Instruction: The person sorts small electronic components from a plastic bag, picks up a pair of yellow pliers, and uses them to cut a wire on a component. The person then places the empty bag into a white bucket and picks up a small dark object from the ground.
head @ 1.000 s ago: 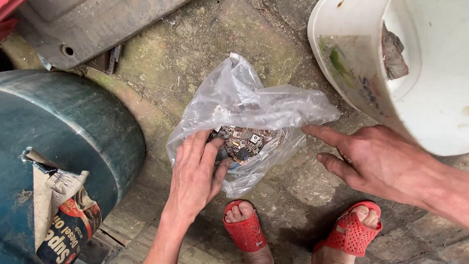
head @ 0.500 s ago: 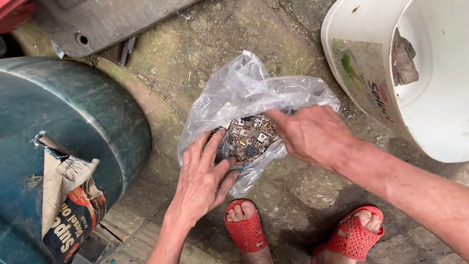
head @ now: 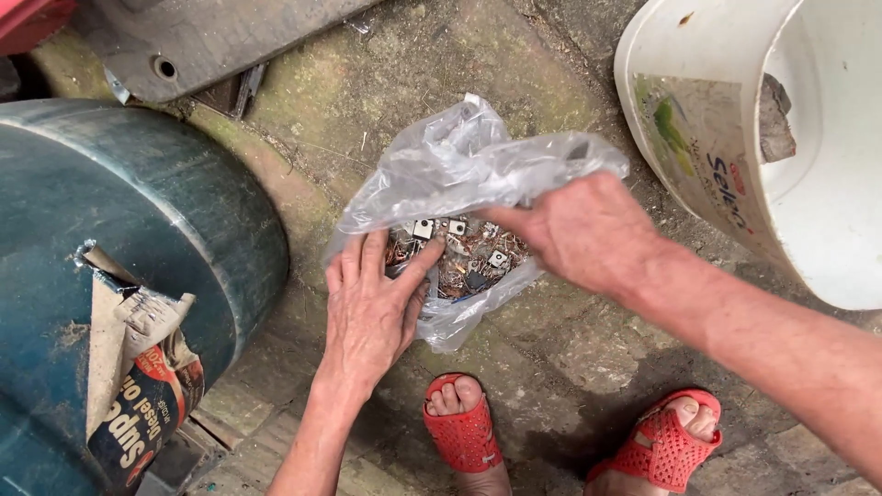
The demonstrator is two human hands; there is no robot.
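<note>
A clear plastic bag (head: 459,165) lies on the stone ground, holding a heap of small electronic parts (head: 464,257): dark chips, metal tabs and thin copper-coloured leads. My left hand (head: 372,308) lies flat on the bag's near left side, fingers spread and pointing up, with the thumb on the parts. My right hand (head: 574,230) comes in from the right and covers the bag's right edge; its fingertips are at the parts, pinching the plastic or the pieces, I cannot tell which.
A large dark green drum (head: 110,257) with a torn label lies on the left. A white bucket (head: 735,119) stands at the upper right. A grey metal sheet (head: 211,37) lies at the top. My feet in red sandals (head: 464,432) are below the bag.
My right hand has moved left from open ground beside the bag onto the bag and into the parts. My left hand has stayed on the bag's left side.
</note>
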